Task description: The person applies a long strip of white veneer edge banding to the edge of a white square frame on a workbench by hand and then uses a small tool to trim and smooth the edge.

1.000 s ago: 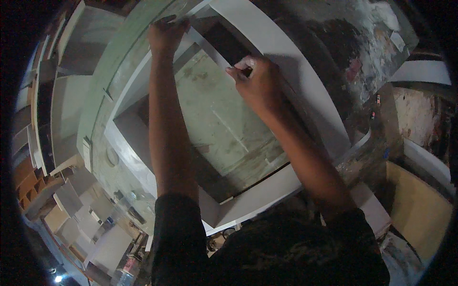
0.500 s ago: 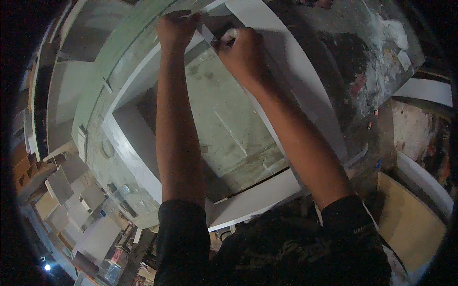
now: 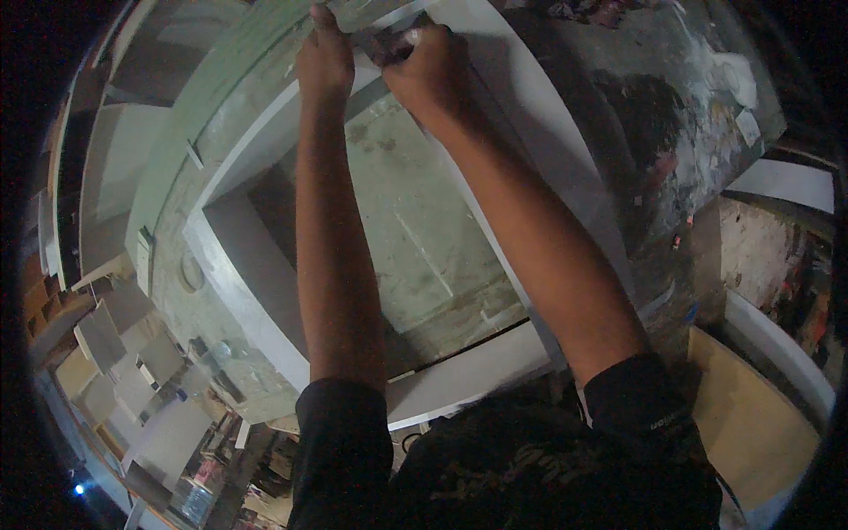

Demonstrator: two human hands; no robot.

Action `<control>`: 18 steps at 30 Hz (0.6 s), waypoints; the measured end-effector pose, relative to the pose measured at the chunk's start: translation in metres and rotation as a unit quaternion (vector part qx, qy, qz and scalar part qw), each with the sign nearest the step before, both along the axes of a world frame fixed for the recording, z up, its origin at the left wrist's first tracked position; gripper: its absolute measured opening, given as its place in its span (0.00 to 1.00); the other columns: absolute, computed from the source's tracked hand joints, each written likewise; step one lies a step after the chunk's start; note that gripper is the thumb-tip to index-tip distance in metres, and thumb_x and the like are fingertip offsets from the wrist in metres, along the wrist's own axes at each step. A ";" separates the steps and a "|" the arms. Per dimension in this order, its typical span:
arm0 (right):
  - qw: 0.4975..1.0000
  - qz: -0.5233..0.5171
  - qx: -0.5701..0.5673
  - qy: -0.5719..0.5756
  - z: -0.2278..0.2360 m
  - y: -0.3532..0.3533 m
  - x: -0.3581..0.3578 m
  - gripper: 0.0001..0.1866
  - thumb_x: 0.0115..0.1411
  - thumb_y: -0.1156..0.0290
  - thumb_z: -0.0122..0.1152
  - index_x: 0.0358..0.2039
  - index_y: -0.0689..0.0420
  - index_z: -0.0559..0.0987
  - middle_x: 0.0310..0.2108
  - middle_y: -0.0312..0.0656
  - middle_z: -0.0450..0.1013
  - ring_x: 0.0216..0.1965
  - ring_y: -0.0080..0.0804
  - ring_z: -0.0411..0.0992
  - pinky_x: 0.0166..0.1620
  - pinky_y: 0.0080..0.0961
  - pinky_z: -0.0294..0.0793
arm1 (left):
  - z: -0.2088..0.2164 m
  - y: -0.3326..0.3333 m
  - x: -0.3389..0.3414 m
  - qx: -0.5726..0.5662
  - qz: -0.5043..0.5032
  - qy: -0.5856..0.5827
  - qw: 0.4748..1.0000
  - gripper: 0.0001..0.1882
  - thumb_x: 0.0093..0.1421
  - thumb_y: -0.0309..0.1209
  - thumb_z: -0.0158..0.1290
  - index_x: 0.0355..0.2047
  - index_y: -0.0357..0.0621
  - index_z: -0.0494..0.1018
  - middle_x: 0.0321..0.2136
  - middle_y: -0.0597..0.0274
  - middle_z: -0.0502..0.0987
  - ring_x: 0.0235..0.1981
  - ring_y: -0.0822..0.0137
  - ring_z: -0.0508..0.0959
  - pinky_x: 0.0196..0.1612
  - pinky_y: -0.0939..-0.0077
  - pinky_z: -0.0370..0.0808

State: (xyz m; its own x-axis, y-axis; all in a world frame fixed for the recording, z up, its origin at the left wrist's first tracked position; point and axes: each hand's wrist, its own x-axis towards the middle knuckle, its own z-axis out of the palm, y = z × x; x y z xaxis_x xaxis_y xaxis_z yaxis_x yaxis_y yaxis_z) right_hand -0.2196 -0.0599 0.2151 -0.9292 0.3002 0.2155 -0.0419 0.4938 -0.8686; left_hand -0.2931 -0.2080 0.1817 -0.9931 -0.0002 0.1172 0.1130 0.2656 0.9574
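A white open box frame (image 3: 243, 291), made of boards on edge, lies under both my arms. My left hand (image 3: 325, 66) is at its far end, beside the far board. One digit points up and away; the other fingers are mostly hidden, so their grip does not show. Close by on the right, my right hand (image 3: 435, 71) is closed with curled fingers at the far corner of the frame. A small pale and dark thing (image 3: 408, 40) shows at its fingers, too blurred to name.
The frame rests on a stained greenish worktop (image 3: 424, 212). White smears and a pale lump (image 3: 733, 79) lie at the far right. A tan board (image 3: 751, 415) leans at the lower right. Several board offcuts (image 3: 168, 433) are piled at the lower left, near a ring of tape (image 3: 190, 276).
My right hand has moved slightly left and away from me. The left hand has turned, with one digit now raised. The whole view has shifted a little.
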 end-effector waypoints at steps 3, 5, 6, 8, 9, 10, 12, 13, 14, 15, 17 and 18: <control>0.999 0.004 -0.009 -0.042 0.004 0.002 -0.004 0.08 0.43 0.72 0.69 0.24 0.63 0.82 0.26 0.52 0.79 0.32 0.48 0.79 0.39 0.37 0.78 | 0.008 0.014 0.011 0.062 0.042 -0.044 0.996 0.54 0.61 0.70 0.34 0.63 0.24 0.54 0.54 0.36 0.70 0.59 0.49 0.66 0.66 0.57 0.51; 0.998 0.013 -0.010 -0.064 0.013 -0.003 -0.004 0.11 0.43 0.72 0.68 0.28 0.64 0.81 0.29 0.52 0.79 0.34 0.48 0.79 0.40 0.38 0.77 | 0.010 0.019 0.013 0.079 0.078 -0.046 0.993 0.54 0.60 0.70 0.34 0.62 0.25 0.57 0.55 0.35 0.69 0.58 0.49 0.68 0.65 0.57 0.53; 0.997 0.018 -0.007 -0.073 0.017 -0.004 -0.002 0.13 0.43 0.73 0.68 0.31 0.65 0.81 0.30 0.52 0.79 0.35 0.48 0.79 0.41 0.38 0.77 | 0.013 0.020 0.014 0.088 0.095 -0.047 0.990 0.54 0.60 0.70 0.34 0.61 0.25 0.58 0.55 0.35 0.69 0.57 0.50 0.69 0.65 0.58 0.54; 0.995 0.036 -0.020 -0.094 0.024 -0.006 -0.004 0.22 0.48 0.71 0.66 0.45 0.62 0.75 0.36 0.54 0.78 0.42 0.48 0.76 0.51 0.39 0.67 | 0.017 0.004 0.005 0.065 -0.042 -0.048 0.996 0.52 0.61 0.70 0.32 0.59 0.25 0.61 0.56 0.34 0.68 0.56 0.51 0.70 0.63 0.57 0.56; 0.994 0.044 -0.022 -0.098 0.025 -0.007 -0.005 0.22 0.48 0.71 0.66 0.45 0.62 0.75 0.37 0.54 0.78 0.42 0.48 0.76 0.51 0.39 0.67 | 0.015 0.002 0.004 0.044 -0.049 -0.045 0.997 0.51 0.62 0.69 0.32 0.59 0.26 0.62 0.56 0.33 0.68 0.56 0.52 0.71 0.63 0.57 0.57; 0.994 0.043 -0.020 -0.098 0.026 -0.006 -0.003 0.23 0.48 0.71 0.66 0.45 0.63 0.74 0.37 0.54 0.77 0.43 0.48 0.76 0.51 0.39 0.67 | 0.017 0.003 0.003 0.024 -0.058 -0.042 0.997 0.50 0.62 0.68 0.32 0.58 0.27 0.64 0.56 0.33 0.68 0.56 0.53 0.71 0.62 0.57 0.58; 0.995 0.037 -0.009 -0.094 0.026 -0.007 0.002 0.24 0.48 0.71 0.66 0.46 0.63 0.74 0.37 0.54 0.77 0.43 0.48 0.75 0.51 0.39 0.67 | 0.017 0.012 0.006 -0.036 0.046 -0.029 0.998 0.46 0.64 0.66 0.31 0.57 0.30 0.66 0.54 0.34 0.70 0.55 0.54 0.72 0.61 0.58 0.60; 0.995 0.034 -0.002 -0.092 0.027 -0.008 0.006 0.24 0.48 0.71 0.66 0.47 0.63 0.74 0.38 0.54 0.77 0.43 0.49 0.75 0.51 0.39 0.67 | 0.013 0.011 0.002 -0.096 0.042 -0.031 0.994 0.45 0.64 0.65 0.32 0.56 0.31 0.66 0.52 0.35 0.71 0.54 0.54 0.73 0.60 0.59 0.61; 0.996 0.032 0.007 -0.085 0.028 -0.010 0.010 0.24 0.48 0.72 0.66 0.47 0.63 0.74 0.38 0.54 0.77 0.43 0.49 0.75 0.52 0.39 0.67 | 0.010 0.008 0.000 -0.156 0.038 -0.032 0.987 0.43 0.65 0.64 0.32 0.56 0.32 0.67 0.51 0.36 0.73 0.53 0.55 0.73 0.59 0.59 0.62; 0.996 0.029 0.012 -0.079 0.029 -0.010 0.012 0.25 0.48 0.72 0.66 0.48 0.63 0.73 0.38 0.54 0.77 0.43 0.49 0.75 0.52 0.39 0.67 | 0.007 0.005 -0.003 -0.216 0.034 -0.034 0.975 0.41 0.66 0.62 0.32 0.55 0.33 0.68 0.50 0.38 0.74 0.53 0.56 0.74 0.58 0.60 0.63; 0.996 0.038 0.013 -0.078 0.034 -0.013 0.018 0.25 0.48 0.72 0.66 0.48 0.63 0.73 0.39 0.55 0.77 0.44 0.49 0.75 0.52 0.39 0.67 | -0.028 -0.009 -0.018 -0.289 0.076 0.079 0.951 0.36 0.67 0.57 0.37 0.56 0.35 0.67 0.45 0.42 0.77 0.49 0.57 0.75 0.54 0.63 0.67; 0.996 0.039 0.015 -0.077 0.035 -0.012 0.019 0.26 0.48 0.72 0.66 0.49 0.63 0.73 0.39 0.55 0.77 0.44 0.49 0.75 0.52 0.39 0.67 | -0.040 -0.009 -0.024 -0.320 0.092 0.137 0.933 0.33 0.67 0.55 0.39 0.57 0.36 0.66 0.43 0.44 0.78 0.47 0.57 0.76 0.52 0.64 0.68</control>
State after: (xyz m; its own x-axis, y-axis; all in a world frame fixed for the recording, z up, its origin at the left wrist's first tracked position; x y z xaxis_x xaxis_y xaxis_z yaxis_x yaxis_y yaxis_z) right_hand -0.2010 -0.0724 0.2502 -0.9722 0.2214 0.0762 0.0518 0.5209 -0.8520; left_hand -0.3176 -0.2167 0.1413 -0.9160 -0.0115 0.4011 0.2257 0.8118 0.5386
